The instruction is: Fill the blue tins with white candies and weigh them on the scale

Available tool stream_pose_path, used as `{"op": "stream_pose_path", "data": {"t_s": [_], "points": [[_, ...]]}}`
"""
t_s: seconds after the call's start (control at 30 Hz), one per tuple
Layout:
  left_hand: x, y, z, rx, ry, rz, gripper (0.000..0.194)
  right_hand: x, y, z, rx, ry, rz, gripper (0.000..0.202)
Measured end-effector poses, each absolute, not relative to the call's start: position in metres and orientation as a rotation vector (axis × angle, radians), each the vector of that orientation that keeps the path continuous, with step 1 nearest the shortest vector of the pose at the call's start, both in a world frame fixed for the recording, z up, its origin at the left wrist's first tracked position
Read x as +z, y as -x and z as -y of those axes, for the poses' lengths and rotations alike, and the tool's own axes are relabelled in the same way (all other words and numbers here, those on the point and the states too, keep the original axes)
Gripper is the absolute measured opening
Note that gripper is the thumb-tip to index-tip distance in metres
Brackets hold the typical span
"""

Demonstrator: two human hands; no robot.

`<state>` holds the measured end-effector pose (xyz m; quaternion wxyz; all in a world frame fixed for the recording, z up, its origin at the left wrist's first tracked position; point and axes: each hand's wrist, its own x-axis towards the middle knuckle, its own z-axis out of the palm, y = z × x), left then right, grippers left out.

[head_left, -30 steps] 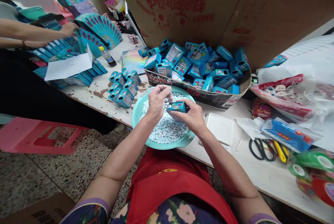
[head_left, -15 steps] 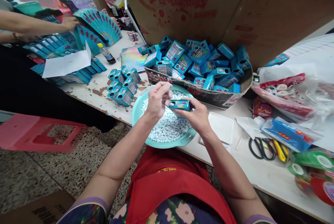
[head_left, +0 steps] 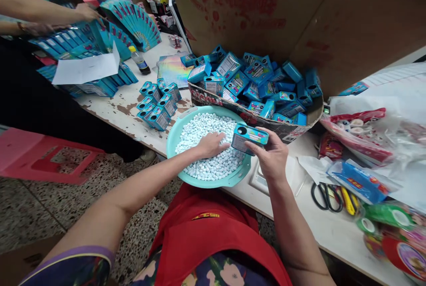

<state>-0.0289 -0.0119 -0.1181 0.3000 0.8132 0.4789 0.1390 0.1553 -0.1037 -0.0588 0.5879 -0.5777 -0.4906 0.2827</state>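
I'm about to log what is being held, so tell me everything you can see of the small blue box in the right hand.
The small blue box looks like printed card, with colourful lettering along its narrow upper side and a dark round opening at the left end. A paler panel with small print covers the side facing the wearer. It tilts slightly, gripped at its right end by the right hand, above the right side of the turquoise basin. Its contents can't be made out.

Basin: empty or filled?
Filled, not to the brim: white pieces cover the floor of the basin, its upper wall bare; left hand among them.
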Motion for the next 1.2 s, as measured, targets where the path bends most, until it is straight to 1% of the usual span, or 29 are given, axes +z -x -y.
{"op": "stream_pose_path", "data": {"t_s": [0.13, 0.27, 0.37, 0.47, 0.57, 0.63, 0.8, 0.9, 1.03, 1.2], "points": [[-0.112, 0.041, 0.016, 0.578, -1.809, -1.268, 0.022, -0.059, -0.152, 0.100, 0.645, 1.390, 1.192, 0.048], [-0.103, 0.049, 0.010, 0.680, -1.594, -1.300, 0.030, -0.054, -0.150, 0.100, 0.658, 1.429, 1.224, 0.048], [-0.080, 0.049, 0.008, 0.814, -1.246, -1.227, 0.031, -0.049, -0.148, 0.102, 0.636, 1.457, 1.283, 0.045], [-0.047, 0.042, 0.010, 1.003, -0.888, -0.983, 0.029, -0.047, -0.140, 0.101, 0.604, 1.458, 1.365, 0.041], [-0.021, 0.031, 0.012, 1.151, -0.683, -0.820, 0.025, -0.046, -0.127, 0.097, 0.594, 1.446, 1.451, 0.038], [-0.014, 0.024, 0.013, 1.206, -0.567, -0.796, 0.026, -0.046, -0.119, 0.094, 0.598, 1.438, 1.496, 0.038], [-0.016, 0.017, 0.014, 1.302, -0.587, -0.810, 0.038, -0.045, -0.111, 0.088, 0.604, 1.446, 1.525, 0.038], [-0.017, 0.017, 0.015, 1.331, -0.668, -0.829, 0.040, -0.044, -0.110, 0.086, 0.586, 1.442, 1.518, 0.038], [-0.014, 0.017, 0.015, 1.330, -0.756, -0.871, 0.042, -0.044, -0.109, 0.085, 0.580, 1.407, 1.517, 0.038], [-0.014, 0.016, 0.015, 1.334, -0.826, -0.879, 0.039, -0.046, -0.110, 0.085, 0.622, 1.397, 1.476, 0.038]]}}
